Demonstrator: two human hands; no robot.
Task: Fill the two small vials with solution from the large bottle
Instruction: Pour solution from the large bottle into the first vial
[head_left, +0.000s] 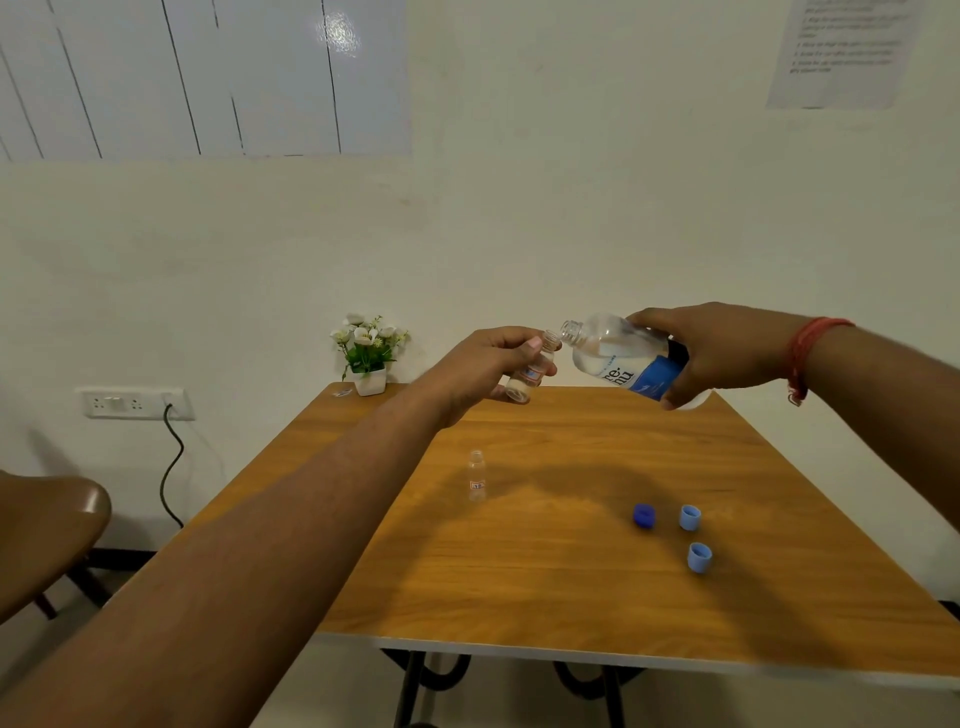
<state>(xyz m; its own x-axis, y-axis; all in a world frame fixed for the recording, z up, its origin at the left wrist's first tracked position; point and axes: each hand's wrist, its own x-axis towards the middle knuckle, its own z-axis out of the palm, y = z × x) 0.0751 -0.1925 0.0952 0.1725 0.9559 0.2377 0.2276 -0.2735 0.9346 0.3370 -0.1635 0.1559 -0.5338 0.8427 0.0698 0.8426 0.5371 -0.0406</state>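
Observation:
My left hand grips a small clear vial, tilted with its open mouth up and to the right. A large clear bottle with a blue label lies tipped leftward in my right hand, its open neck almost touching the vial's mouth. Liquid sits in the bottle's lower side. A second small clear vial stands upright and uncapped on the wooden table, below and left of the held vial.
One dark blue cap and two light blue caps lie on the table's right half. A small potted plant stands at the far left corner. A brown chair is to the left.

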